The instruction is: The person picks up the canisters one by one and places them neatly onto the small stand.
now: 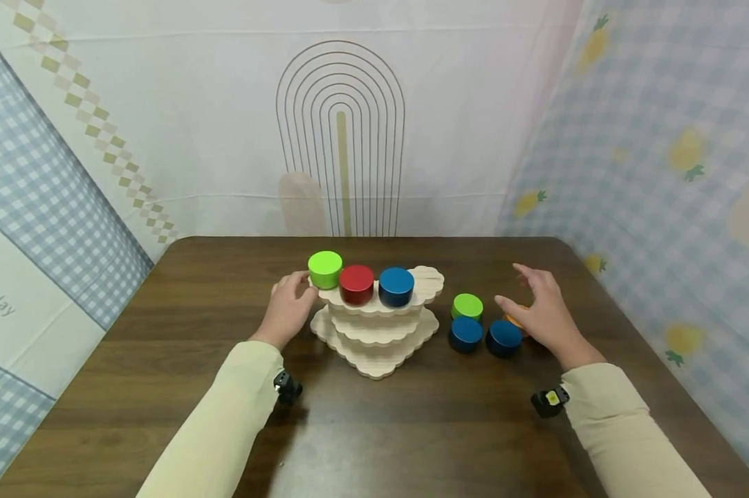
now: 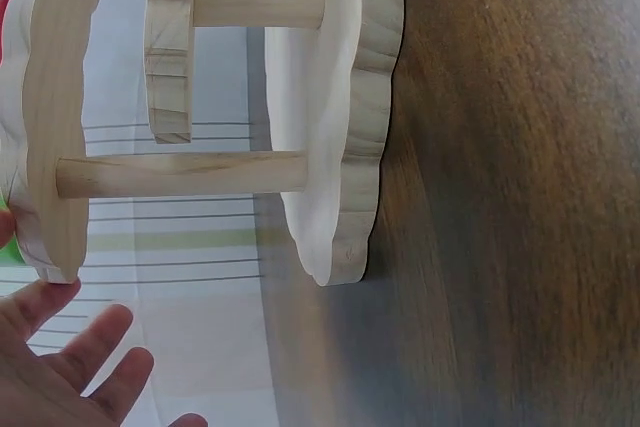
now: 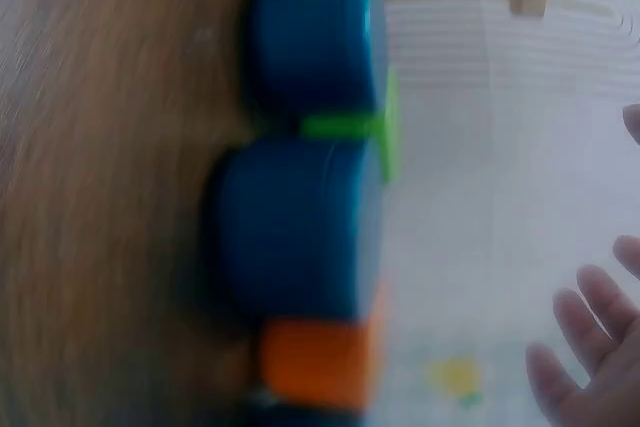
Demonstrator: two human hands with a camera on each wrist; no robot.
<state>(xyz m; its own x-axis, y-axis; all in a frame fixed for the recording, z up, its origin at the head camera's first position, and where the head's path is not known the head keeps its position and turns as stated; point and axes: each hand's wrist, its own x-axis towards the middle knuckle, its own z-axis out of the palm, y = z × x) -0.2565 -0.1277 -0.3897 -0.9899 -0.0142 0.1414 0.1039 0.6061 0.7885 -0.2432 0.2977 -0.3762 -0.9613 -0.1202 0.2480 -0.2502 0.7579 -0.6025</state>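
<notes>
A tiered wooden stand point(image 1: 377, 360) with scalloped edges stands mid-table. On its top tier sit a green cylinder point(image 1: 325, 270), a red cylinder point(image 1: 357, 285) and a blue cylinder point(image 1: 395, 287). My left hand point(image 1: 285, 308) is at the tier's left end beside the green cylinder; in the left wrist view a fingertip point(image 2: 50, 297) touches the board's tip, the other fingers spread. My right hand point(image 1: 542, 311) hovers, thumb and fingers apart, over an orange cylinder point(image 3: 315, 362) that it partly hides in the head view. Nothing is between its fingers.
Right of the stand, another green cylinder point(image 1: 467, 307) stands behind two blue ones, the nearer-to-stand blue cylinder point(image 1: 465, 335) and the other blue cylinder point(image 1: 503, 339). A dark object shows beyond the orange one. Patterned cloth point(image 1: 225, 138) hangs behind the brown table point(image 1: 380, 436).
</notes>
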